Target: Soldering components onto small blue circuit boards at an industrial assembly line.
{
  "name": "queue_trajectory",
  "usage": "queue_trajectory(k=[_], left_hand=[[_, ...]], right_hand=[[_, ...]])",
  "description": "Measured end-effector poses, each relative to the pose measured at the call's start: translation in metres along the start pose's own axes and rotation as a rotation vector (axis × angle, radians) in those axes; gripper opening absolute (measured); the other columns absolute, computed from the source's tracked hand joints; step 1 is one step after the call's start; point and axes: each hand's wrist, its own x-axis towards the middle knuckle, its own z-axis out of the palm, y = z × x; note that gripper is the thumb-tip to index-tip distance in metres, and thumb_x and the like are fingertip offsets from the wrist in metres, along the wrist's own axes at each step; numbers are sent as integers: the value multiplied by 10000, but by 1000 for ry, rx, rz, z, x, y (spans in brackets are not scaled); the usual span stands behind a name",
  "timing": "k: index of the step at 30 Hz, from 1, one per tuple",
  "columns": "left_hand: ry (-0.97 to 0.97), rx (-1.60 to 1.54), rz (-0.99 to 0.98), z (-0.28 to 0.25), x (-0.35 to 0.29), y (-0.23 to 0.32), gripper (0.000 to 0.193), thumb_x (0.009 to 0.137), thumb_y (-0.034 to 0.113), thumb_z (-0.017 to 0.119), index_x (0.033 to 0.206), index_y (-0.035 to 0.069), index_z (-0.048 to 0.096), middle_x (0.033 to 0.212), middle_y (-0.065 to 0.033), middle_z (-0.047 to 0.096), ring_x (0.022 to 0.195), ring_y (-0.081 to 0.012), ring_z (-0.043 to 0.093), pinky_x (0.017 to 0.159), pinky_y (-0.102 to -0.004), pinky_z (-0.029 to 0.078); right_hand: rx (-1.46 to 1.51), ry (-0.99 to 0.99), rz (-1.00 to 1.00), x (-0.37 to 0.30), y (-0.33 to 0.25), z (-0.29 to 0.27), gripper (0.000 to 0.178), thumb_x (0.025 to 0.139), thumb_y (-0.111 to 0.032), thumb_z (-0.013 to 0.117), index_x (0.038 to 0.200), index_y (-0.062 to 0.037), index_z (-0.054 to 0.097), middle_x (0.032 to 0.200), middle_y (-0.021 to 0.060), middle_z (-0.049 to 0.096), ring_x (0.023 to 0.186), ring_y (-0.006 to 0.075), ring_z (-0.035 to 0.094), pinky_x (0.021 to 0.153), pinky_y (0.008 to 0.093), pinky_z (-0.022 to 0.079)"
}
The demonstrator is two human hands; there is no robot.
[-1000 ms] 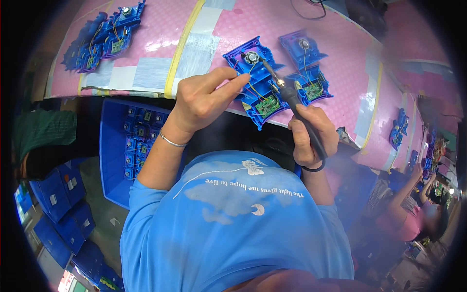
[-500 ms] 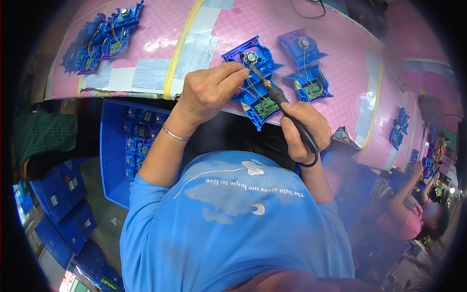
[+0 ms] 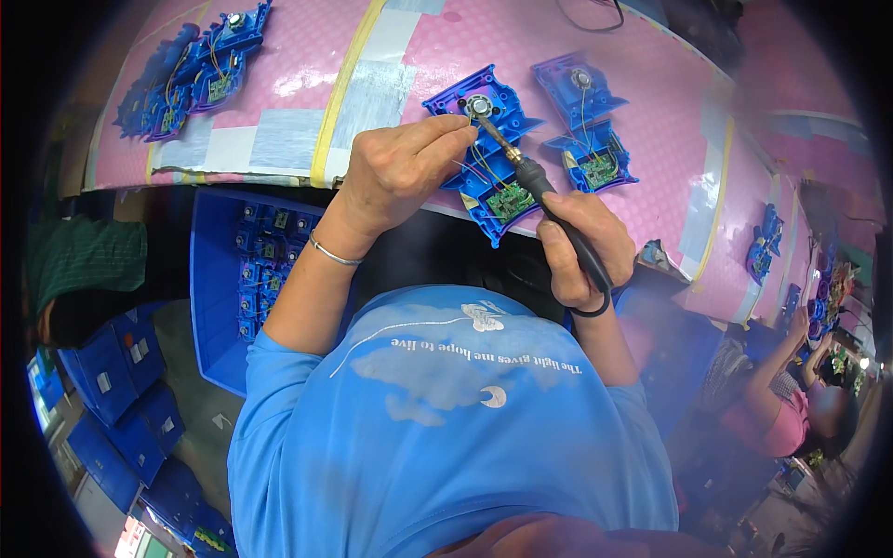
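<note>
Clock centre: middle housing (image 3: 507, 112) on surface (image 3: 651, 121) | speaker (image 3: 478, 102) in its far half, circuit board (image 3: 511, 200) in its near half | soldering iron (image 3: 538, 183) over it, handle toward 5 o'clock | second housing (image 3: 595, 104) at 2–3 | cable (image 3: 588, 31) at 1 | housing cluster (image 3: 195, 70) at 9–10 | bin (image 3: 216, 279), housings (image 3: 268, 274) inside, at 8, off the surface's edge

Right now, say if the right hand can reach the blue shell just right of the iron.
Probably: the shell lies just beyond the right hand, nothing between, but the held iron may hinder.
</note>
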Motion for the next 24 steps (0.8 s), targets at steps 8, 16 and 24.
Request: queue_trajectory(k=[8, 16, 24], left_hand=[[46, 21, 41, 4, 1, -4, 243, 772, 50, 797, 1009, 68, 748, 991, -73, 769, 744, -190, 749, 573, -282, 586], [36, -23, 13, 5, 0, -5, 249, 766, 53, 811, 1006, 67, 745, 964, -74, 768, 750, -209, 748, 590, -293, 590], [16, -24, -13, 2, 0, -2, 259, 764, 51, 818, 1011, 84, 748, 962, -57, 764, 751, -212, 745, 597, -293, 590]], right_hand=[[48, 50, -24, -3, 0, -2, 321, 818, 107, 620, 1138, 111, 648, 761, 168, 661, 657, 214, 645, 612, 306, 505], [66, 46, -15, -4, 0, -4, 315, 821, 100, 618, 1135, 121, 644, 766, 171, 657, 655, 212, 639, 614, 307, 502], [50, 50, -22, -7, -4, -8, 319, 834, 95, 607, 1150, 126, 639, 771, 172, 654, 651, 207, 632, 611, 307, 499]])
